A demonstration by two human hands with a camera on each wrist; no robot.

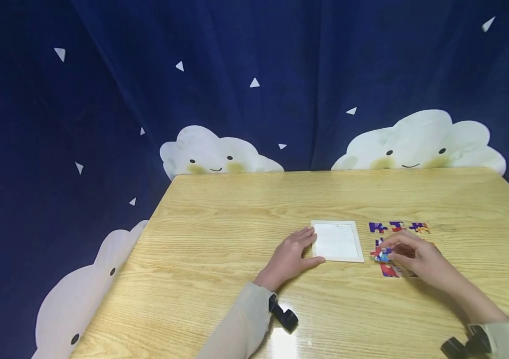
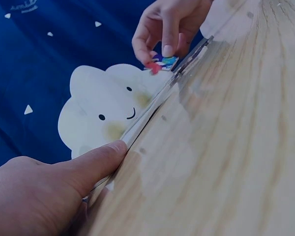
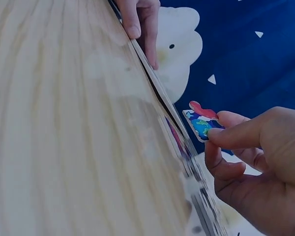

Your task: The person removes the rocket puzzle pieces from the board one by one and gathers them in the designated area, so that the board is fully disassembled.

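A white square puzzle frame (image 1: 360, 242) with a raised rim lies on the wooden table. My left hand (image 1: 287, 255) rests at its left side, with the thumb on the near edge and the fingers at the left rim. To the right of the frame, my right hand (image 1: 422, 259) pinches a jigsaw piece (image 3: 200, 124) between thumb and fingers. That piece is blue and green with a red knob, and it is raised off the table. Loose jigsaw pieces (image 1: 377, 228) lie around and under the right hand, which partly hides them.
The wooden table (image 1: 218, 224) reaches back to a dark blue curtain (image 1: 236, 40) printed with white clouds and triangles. Black wrist straps (image 1: 285, 315) sit on both forearms.
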